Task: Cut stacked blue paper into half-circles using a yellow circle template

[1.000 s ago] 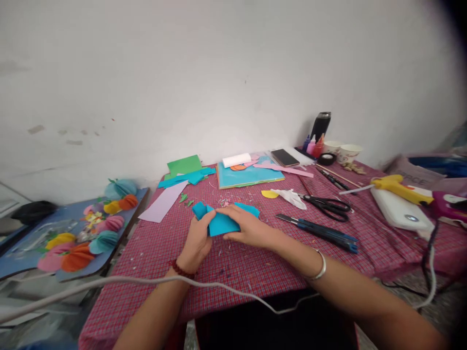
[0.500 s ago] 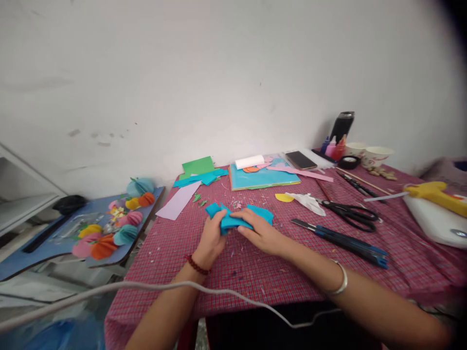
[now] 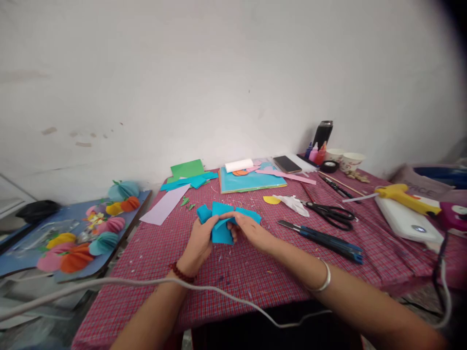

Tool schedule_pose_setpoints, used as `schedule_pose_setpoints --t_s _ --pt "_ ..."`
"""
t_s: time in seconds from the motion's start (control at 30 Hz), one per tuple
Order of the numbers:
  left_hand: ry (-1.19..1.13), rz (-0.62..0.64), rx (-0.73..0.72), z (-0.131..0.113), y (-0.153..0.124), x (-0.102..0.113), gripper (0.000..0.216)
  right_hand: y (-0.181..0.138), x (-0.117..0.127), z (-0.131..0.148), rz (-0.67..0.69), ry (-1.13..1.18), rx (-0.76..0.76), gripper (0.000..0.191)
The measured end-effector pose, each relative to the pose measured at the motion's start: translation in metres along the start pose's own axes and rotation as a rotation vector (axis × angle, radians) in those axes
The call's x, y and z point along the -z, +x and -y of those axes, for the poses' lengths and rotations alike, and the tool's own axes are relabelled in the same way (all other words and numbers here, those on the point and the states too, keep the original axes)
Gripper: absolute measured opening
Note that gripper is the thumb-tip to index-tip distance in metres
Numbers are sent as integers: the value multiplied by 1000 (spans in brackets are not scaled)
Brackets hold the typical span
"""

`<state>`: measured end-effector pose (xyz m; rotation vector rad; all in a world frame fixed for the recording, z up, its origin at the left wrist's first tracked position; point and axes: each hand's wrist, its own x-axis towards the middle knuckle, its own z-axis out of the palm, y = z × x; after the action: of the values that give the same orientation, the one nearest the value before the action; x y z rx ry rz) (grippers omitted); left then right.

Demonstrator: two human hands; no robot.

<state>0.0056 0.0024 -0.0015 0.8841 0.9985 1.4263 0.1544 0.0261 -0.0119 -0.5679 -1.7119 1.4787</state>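
I have the blue paper directly between the two hands, left of the middle of the worktop, so neither hand is nearer: both touch it. Its spread runs left to right, roughly along the front edge, with one flap angled down towards that edge. I can't tell whether it is one folded sheet or several, or whether it rests on the cloth.

The left hand grips the left part, thumb on top. The right hand holds the right part, index finger laid across the fold and other fingers curled in by the flap; I see no wide gap in either grip. Towards the right edge lie the utility knife and black scissors.
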Motion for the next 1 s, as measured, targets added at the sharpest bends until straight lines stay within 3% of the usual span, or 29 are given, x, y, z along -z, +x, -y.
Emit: schedule_pose_setpoints --t_s 0.1,0.23,0.3,0.4,0.5,0.63,0.77,0.87,1.0 --pt "17 -16 -13 2 2 0 21 1 -2 -1 -27 160 -52 46" --pt "38 -125 -48 -10 9 11 23 2 -3 1 -20 313 -99 41" --pt "26 -254 -170 -27 12 23 33 3 -3 1 -12 419 -125 40" --pt "157 -487 -515 -55 14 44 49 5 0 1 -14 545 -168 40" --pt "474 -493 -653 -67 12 56 36 7 3 0 -26 569 -181 37" --pt "676 -172 -545 -50 10 43 24 5 6 4 -60 480 -104 35" --pt "489 38 -200 -22 3 19 22 3 7 11 -103 216 -18 38" --pt "258 113 -9 -11 -5 9 18 0 7 14 -117 -113 85 39" --pt "117 80 61 -6 -9 5 22 -3 4 15 -110 -429 234 40"
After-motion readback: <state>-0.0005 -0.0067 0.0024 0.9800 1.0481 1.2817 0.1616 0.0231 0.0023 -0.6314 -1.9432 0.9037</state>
